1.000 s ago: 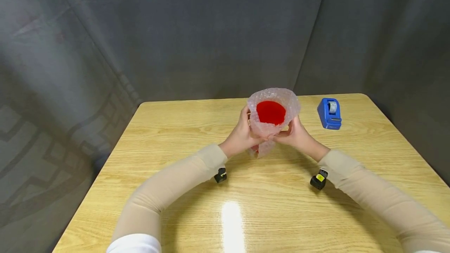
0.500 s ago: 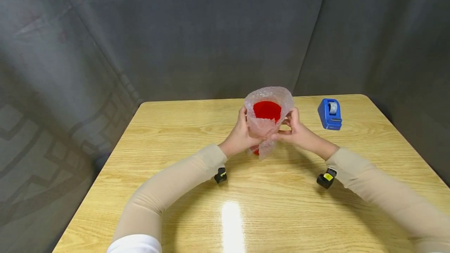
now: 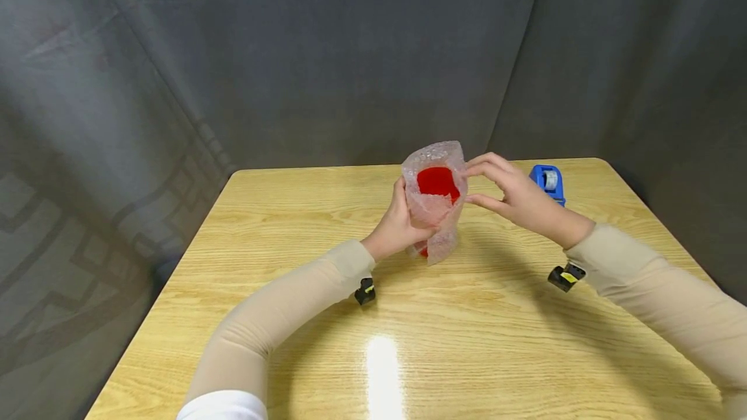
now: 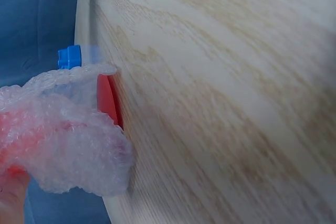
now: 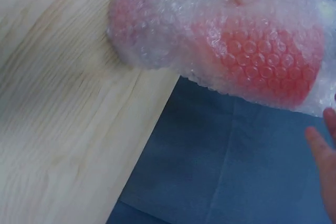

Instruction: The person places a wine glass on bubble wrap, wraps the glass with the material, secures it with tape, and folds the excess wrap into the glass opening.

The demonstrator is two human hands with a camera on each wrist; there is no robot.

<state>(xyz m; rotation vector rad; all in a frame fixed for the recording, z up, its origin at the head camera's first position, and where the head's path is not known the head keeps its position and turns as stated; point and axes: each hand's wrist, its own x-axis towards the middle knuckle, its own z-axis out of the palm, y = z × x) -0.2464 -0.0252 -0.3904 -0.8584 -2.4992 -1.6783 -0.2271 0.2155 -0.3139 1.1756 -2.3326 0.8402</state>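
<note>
A red cup (image 3: 436,181), wide-mouthed with a flat round base (image 4: 107,98), stands slightly tilted on the table, wrapped in bubble wrap (image 3: 432,211). My left hand (image 3: 399,227) grips its left side, thumb across the front, other fingers hidden behind. In the right wrist view, the left thumb presses on the wrap around the narrower middle. My right hand (image 3: 513,194) is at the upper right edge of the wrap, its fingers extended and spread from the thumb; the right wrist view shows its fingertips (image 5: 316,141) beside the wrap, apparently not gripping it.
On the far right of the wooden table (image 3: 303,212) sits a blue tape dispenser (image 3: 548,183), partly behind my right hand. Dark grey curtains (image 3: 350,63) hang behind the table and along its sides.
My right hand has let go of the wrapped cup and drawn back to the right, its fingers opening. The cup has turned and shifted a little left in my left hand's grip.
</note>
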